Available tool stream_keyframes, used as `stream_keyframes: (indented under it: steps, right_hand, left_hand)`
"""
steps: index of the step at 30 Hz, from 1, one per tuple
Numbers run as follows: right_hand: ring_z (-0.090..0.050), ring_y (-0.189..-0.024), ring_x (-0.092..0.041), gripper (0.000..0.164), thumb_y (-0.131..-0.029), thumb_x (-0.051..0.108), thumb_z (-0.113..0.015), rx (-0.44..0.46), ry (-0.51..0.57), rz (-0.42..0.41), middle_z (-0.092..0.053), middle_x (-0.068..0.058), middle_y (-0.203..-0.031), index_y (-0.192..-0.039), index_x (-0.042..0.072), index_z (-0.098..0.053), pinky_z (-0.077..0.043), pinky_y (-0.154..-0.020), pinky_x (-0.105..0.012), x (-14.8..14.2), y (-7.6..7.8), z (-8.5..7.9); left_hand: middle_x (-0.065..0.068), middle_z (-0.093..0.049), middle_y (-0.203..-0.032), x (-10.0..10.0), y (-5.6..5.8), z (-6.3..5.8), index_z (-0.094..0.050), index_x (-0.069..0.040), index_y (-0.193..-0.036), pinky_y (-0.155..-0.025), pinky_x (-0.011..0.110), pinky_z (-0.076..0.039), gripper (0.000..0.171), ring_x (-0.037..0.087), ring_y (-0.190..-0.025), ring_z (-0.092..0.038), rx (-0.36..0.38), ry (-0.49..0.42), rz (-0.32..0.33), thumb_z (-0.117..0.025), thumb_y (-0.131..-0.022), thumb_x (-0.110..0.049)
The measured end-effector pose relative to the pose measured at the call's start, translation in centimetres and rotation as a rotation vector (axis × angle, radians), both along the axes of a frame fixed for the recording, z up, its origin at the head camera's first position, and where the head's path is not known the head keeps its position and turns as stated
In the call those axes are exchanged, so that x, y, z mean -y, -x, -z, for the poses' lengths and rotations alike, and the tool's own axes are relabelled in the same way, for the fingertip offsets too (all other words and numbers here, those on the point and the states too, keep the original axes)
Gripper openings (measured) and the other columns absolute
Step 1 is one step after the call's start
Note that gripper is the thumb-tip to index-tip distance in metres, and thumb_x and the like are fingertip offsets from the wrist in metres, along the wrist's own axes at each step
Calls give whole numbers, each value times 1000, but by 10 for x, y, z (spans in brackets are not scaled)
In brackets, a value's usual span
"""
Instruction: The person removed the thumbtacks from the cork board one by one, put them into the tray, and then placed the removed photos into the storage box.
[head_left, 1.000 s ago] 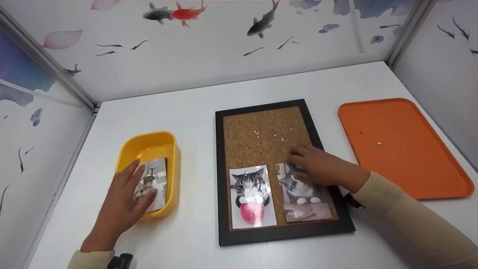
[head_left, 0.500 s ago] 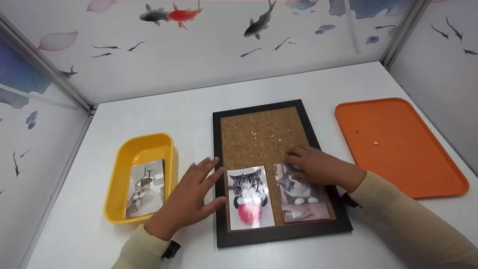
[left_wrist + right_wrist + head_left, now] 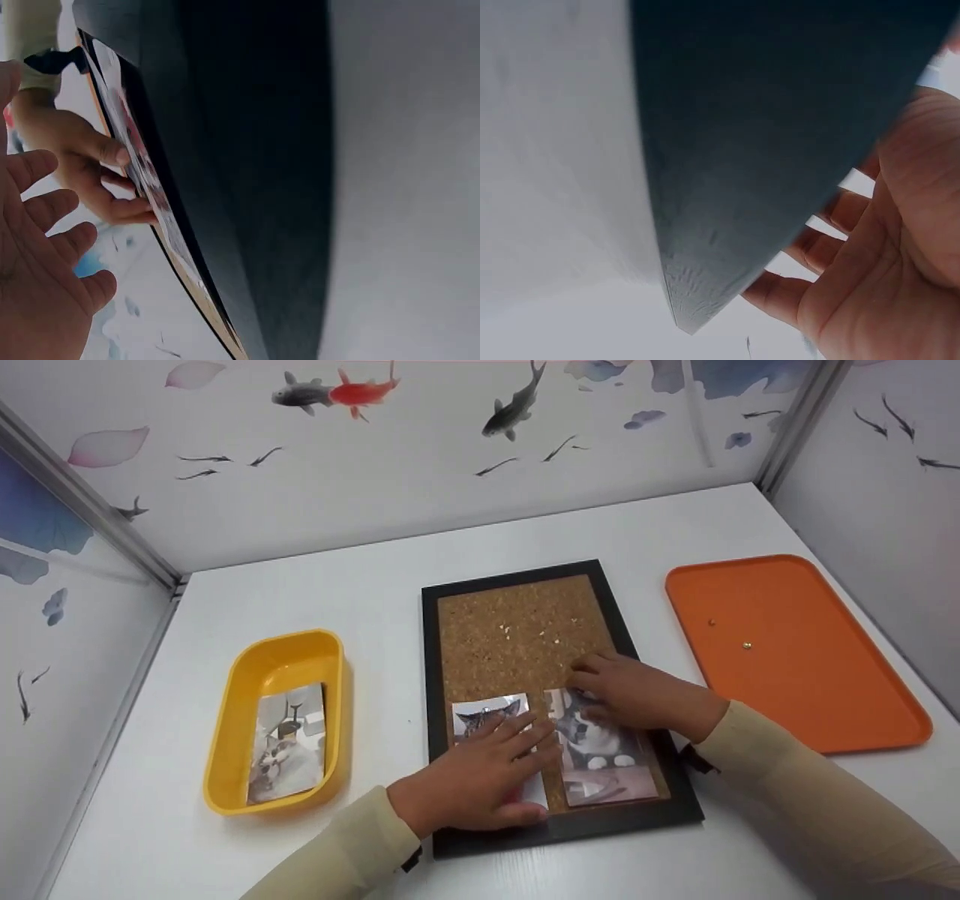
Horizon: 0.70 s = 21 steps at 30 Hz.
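Note:
My left hand [image 3: 480,772] lies with fingers spread over the left cat photo [image 3: 469,707], hiding most of it. Both cat photos are on the lower half of a black-framed cork board [image 3: 487,664]. At the top edge of the right cat photo [image 3: 611,780], my right hand [image 3: 630,690] touches it with bent fingers. The left wrist view shows that right hand [image 3: 82,161] with thumb and fingers apart, tips at the photo's surface. Whatever lies under those fingertips is hidden. In the right wrist view, the fingers [image 3: 817,247] reach behind the dark frame [image 3: 757,150].
A yellow bin [image 3: 337,720] on the left holds another cat photo [image 3: 289,746]. To the right lies an orange tray [image 3: 802,675] with two small shiny tacks [image 3: 747,646]. Several light specks [image 3: 551,637] show on the upper cork. Printed wall panels [image 3: 412,487] enclose the table.
My left hand has moved right, from the yellow bin to over the left cat photo, leaving the other photo in the bin. The right hand has stayed at the right photo.

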State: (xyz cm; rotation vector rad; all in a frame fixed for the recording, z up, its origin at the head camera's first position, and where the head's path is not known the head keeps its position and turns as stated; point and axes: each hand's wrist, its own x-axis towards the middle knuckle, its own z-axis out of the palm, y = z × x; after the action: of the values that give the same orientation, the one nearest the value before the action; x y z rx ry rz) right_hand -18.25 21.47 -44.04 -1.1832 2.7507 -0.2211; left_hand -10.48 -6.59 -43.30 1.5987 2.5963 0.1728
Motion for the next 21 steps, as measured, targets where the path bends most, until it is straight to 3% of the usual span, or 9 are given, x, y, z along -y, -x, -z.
stream_keyframes:
  steps: [6, 9, 13, 21]
  right_hand:
    - [-54, -118, -30, 35, -95, 29, -68, -26, 5, -16, -56, -10, -129, -126, 14, -62, -46, -100, -47, -1, 1, 2]
    - [-54, -118, -30, 35, -95, 29, -69, -28, 8, -18, -56, -10, -128, -126, 14, -62, -47, -99, -47, -1, 2, 2]
    - [-54, -117, -29, 36, -95, 30, -68, -24, 3, -13, -56, -10, -128, -127, 14, -62, -47, -99, -46, -1, 2, 1]
    - [-52, -119, -28, 39, -94, 30, -70, 25, 2, 19, -54, -8, -130, -128, 14, -62, -46, -100, -46, 0, 3, 1]
  left_hand:
    - [2, -14, -166, -16, 1, 2, -27, -23, -159, -119, 50, -14, 76, 26, -152, -4, 24, 87, 53, -28, -98, -69]
    - [1, -14, -166, -22, 1, 4, -25, -25, -159, -118, 52, -17, 75, 26, -152, -4, -4, 119, 93, -28, -99, -68]
    - [0, -15, -166, -25, 0, 6, -22, -26, -160, -117, 52, -21, 74, 27, -152, -4, -44, 169, 131, -29, -99, -67]
    - [-2, -12, -166, -23, 1, 13, -18, -32, -159, -117, 47, -23, 69, 27, -152, -6, -48, 260, 157, -24, -100, -67]
